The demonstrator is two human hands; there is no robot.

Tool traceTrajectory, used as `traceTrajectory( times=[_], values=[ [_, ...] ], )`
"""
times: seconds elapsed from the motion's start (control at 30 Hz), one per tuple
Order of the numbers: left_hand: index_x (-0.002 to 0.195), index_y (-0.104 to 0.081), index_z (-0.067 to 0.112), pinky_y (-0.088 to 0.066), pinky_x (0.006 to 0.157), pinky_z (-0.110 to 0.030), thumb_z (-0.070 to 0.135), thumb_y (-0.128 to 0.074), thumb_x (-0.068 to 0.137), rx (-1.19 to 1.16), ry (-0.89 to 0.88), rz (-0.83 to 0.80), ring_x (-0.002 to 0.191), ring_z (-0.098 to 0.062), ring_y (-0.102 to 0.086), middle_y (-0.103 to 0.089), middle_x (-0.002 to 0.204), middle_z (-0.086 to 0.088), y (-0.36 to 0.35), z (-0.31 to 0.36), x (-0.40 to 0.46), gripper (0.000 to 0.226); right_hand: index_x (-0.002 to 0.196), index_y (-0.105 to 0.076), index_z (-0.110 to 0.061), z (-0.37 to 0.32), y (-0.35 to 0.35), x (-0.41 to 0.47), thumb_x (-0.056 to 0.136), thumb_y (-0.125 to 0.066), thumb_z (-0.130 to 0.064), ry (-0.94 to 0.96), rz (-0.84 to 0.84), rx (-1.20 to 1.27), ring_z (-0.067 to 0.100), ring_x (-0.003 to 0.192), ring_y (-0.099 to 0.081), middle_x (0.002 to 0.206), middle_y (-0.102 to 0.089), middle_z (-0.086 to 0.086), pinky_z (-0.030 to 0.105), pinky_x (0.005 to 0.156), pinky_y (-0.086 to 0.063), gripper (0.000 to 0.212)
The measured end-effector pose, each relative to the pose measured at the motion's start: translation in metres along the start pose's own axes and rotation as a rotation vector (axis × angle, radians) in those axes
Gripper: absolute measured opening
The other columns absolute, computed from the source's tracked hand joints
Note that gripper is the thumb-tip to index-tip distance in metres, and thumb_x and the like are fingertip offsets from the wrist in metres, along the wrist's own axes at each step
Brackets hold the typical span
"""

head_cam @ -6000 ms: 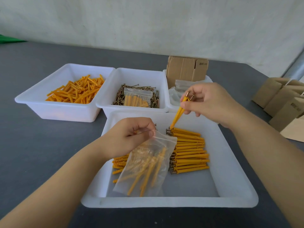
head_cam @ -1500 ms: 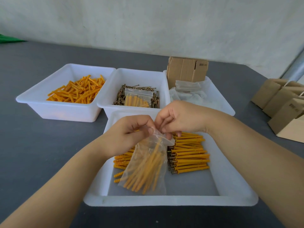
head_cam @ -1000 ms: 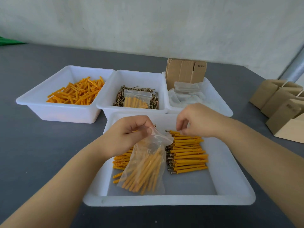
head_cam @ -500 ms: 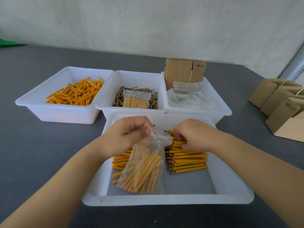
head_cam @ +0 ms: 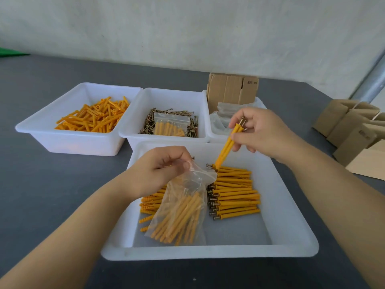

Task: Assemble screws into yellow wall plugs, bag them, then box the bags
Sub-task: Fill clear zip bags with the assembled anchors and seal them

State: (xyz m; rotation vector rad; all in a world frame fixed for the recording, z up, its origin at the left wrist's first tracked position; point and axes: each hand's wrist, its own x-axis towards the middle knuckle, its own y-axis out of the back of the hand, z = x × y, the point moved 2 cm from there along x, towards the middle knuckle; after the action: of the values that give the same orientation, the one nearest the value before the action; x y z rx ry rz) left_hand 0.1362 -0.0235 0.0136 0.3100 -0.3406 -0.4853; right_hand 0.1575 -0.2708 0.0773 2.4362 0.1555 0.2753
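Right hand (head_cam: 263, 133) pinching plugged screws (head_cam: 228, 146), long axis slanting down-left toward bag mouth (head_cam: 205, 174); left hand (head_cam: 160, 171) gripping bag (head_cam: 181, 213), centre frame.

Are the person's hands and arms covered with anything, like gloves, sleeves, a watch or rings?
No. Both the left hand and the right hand are bare, with no gloves. No ring, watch or bracelet shows on either, though not every finger is in full view. Both forearms are uncovered right to the picture's edge, so no sleeve appears. The fingernails look short and unpainted.
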Motion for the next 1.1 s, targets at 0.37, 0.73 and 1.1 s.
traceTrajectory(
  times=[0.37, 0.73, 1.1],
  values=[
    [0.088, -0.065, 0.005, -0.041, 0.071, -0.032, 0.018, -0.054, 0.093, -0.024, -0.01, -0.029, 0.073, -0.027, -0.048, -0.058, 0.077, -0.015, -0.002, 0.001, -0.001, 0.017, 0.092, -0.067, -0.009, -0.026, -0.067, 0.007, 0.098, -0.049, 0.001, -0.172, -0.666, 0.227, 0.009, 0.062, -0.063, 0.067, -0.066, -0.002, 0.023, 0.051, -0.046, 0.022],
    [0.094, -0.066, 0.0, -0.05, 0.08, -0.05, 0.016, -0.054, 0.095, -0.045, -0.011, 0.007, 0.086, -0.04, -0.06, -0.065, 0.094, -0.027, 0.0, 0.004, -0.002, 0.02, 0.095, -0.077, -0.018, -0.027, -0.045, 0.013, 0.09, -0.056, -0.002, -0.114, -0.452, 0.052, 0.006, 0.053, -0.056, 0.084, -0.077, -0.003, 0.02, 0.049, -0.042, 0.027],
    [0.098, -0.065, -0.006, -0.049, 0.083, -0.055, 0.015, -0.053, 0.095, -0.031, -0.004, 0.006, 0.091, -0.047, -0.059, -0.066, 0.098, -0.028, 0.0, 0.004, -0.001, 0.024, 0.113, -0.069, -0.018, 0.039, -0.055, -0.004, 0.09, -0.06, -0.015, 0.045, -0.328, -0.946, 0.022, 0.094, -0.061, 0.101, -0.066, 0.001, 0.036, 0.082, -0.054, 0.025]
  ],
)
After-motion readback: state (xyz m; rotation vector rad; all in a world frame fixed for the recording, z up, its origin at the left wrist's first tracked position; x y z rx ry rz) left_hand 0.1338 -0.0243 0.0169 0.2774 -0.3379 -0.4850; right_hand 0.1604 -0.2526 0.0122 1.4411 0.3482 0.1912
